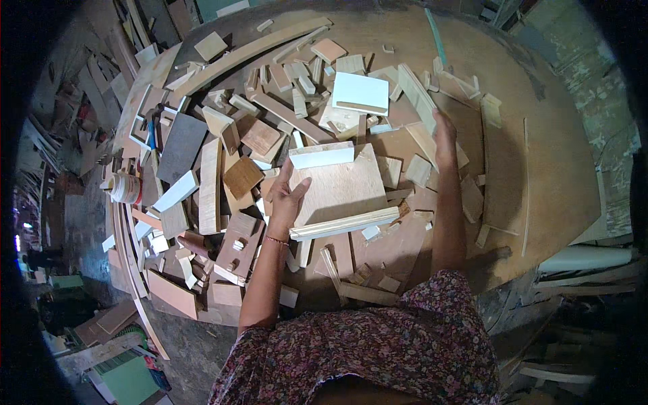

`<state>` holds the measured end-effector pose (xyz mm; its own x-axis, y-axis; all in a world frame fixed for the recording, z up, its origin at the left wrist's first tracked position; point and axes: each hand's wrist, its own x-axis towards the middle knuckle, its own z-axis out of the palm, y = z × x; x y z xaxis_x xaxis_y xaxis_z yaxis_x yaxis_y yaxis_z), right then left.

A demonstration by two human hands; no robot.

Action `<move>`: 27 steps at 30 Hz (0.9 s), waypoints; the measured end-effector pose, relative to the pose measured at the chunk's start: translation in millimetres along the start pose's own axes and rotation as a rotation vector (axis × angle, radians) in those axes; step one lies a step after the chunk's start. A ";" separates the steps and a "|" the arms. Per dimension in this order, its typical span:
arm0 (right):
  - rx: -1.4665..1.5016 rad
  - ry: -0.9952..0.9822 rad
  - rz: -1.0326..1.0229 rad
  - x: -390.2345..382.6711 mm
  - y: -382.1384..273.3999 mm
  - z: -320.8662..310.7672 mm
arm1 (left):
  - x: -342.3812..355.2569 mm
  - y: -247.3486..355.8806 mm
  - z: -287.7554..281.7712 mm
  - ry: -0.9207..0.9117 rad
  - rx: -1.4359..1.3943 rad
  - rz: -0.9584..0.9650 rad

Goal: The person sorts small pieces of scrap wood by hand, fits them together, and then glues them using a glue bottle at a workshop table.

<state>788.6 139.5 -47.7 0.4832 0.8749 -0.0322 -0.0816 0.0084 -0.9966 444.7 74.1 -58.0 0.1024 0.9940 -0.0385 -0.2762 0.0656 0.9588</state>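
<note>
My left hand (287, 199) is closed on the left side of a pale plywood board (343, 182), thumb on its face. The board has a white-faced strip (320, 155) along its far edge and a layered, white-sided strip (344, 221) along its near edge. My right hand (443, 135) is closed on a pale layered plywood strip (415, 91), which slants up and left beyond the board's right side. Loose offcuts surround both hands, including a white square piece (360, 91) and a brown square piece (243, 177).
The wooden tabletop (553, 202) holds several scattered blocks and strips, a long curved batten (256, 50), a dark panel (181, 145), a hammer-like tool (152, 135) and a white tub (125, 189) at the left. Stacked boards (108, 324) lie beyond the table's edges.
</note>
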 end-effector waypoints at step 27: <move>-1.269 0.069 -0.864 34.8 11.6 135.0 | -12.8 1.4 -24.3 0.080 0.018 -0.006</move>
<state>686.8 235.5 -50.2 0.0318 0.7961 0.6044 0.9919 0.0492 -0.1171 419.8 63.6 -63.0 0.0271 0.9975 -0.0655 -0.2590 0.0703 0.9633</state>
